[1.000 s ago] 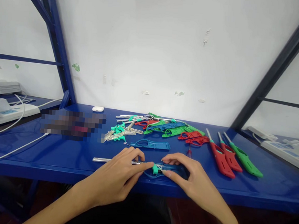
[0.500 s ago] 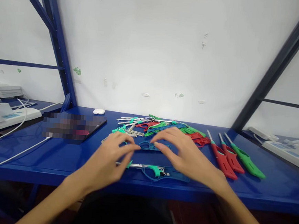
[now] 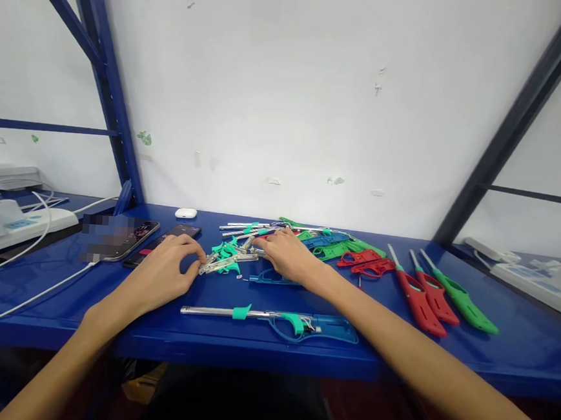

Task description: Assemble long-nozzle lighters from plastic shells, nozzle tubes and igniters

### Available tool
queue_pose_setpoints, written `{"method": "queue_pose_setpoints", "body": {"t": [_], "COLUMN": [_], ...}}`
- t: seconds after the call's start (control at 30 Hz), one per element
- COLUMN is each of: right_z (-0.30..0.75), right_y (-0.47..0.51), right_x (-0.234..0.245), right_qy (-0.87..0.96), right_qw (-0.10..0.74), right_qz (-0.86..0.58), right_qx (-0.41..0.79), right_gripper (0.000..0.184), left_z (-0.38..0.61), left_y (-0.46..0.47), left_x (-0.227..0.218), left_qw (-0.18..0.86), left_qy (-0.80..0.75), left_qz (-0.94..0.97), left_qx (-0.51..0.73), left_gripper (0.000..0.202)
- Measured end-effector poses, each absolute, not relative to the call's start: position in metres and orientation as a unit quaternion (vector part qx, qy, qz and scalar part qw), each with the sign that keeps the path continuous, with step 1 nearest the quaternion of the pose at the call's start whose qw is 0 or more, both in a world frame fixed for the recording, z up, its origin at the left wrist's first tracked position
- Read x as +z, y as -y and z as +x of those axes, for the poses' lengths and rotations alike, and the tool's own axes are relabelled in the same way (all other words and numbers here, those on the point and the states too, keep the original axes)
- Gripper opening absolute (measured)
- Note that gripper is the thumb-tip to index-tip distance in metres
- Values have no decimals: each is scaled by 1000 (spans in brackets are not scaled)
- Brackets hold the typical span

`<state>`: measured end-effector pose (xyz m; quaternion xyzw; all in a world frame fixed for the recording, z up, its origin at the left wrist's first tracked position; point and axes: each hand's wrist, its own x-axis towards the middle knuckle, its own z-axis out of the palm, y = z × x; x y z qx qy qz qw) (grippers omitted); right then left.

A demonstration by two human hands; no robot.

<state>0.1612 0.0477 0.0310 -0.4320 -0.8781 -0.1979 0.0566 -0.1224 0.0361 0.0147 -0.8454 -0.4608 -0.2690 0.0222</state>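
Note:
My left hand (image 3: 172,266) is at the left side of a small pile, thumb and forefinger pinched at the end of a clear plastic fuel tank (image 3: 212,267). Around that tank lie green plastic triggers (image 3: 228,251) and more clear tanks. My right hand (image 3: 289,256) reaches into the pile with its fingers curled down; what lies under its fingertips is hidden. A blue lighter shell half (image 3: 270,278) lies partly beneath that hand. Nearer the table edge, an open blue lighter half (image 3: 339,328) carries a metal tube (image 3: 209,311), green pieces and wires.
Three assembled lighters, among them a green one (image 3: 465,302), lie at the right. Behind my hands are metal tubes (image 3: 245,225) and red shell halves (image 3: 373,262). Phones (image 3: 130,240), a white earbud case (image 3: 186,213) and a white cable (image 3: 46,288) are at the left.
Both hands have moved away from above the blue lighter half. My left hand went left to the clear tanks; my right hand went forward and left into the pile.

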Motion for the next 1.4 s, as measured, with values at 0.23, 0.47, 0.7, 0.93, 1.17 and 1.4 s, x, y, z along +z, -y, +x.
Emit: {"method": "queue_pose_setpoints", "body": {"t": [0.23,0.47,0.7,0.93,1.17,1.4], "right_z": [162,166,164,161,161,161], "right_y": [-47,-50,-49,-47,-46,-47], "right_x": [32,32,29,27,27,26], "right_qy": [867,864,872,876,878,880], "right_qw": [84,135,175,193,193,192], "right_qz": [-436,-435,-422,-410,-407,-405], "right_qx": [-226,-214,-179,-167,-161,-158], "right_gripper": [30,21,36,29,29,28], "left_z": [-126,-130,-138,-135,-131,-123], "left_y": [-30,-29,-21,-22,-20,-28], "left_x": [16,18,20,19,17,12], "left_qw": [15,-8,-43,-88,-72,-80], "left_qy": [465,475,468,440,436,386], "left_qz": [-851,-850,-858,-873,-870,-894], "left_qx": [-243,-229,-209,-193,-218,-214], "left_gripper": [26,35,34,24,31,31]}}
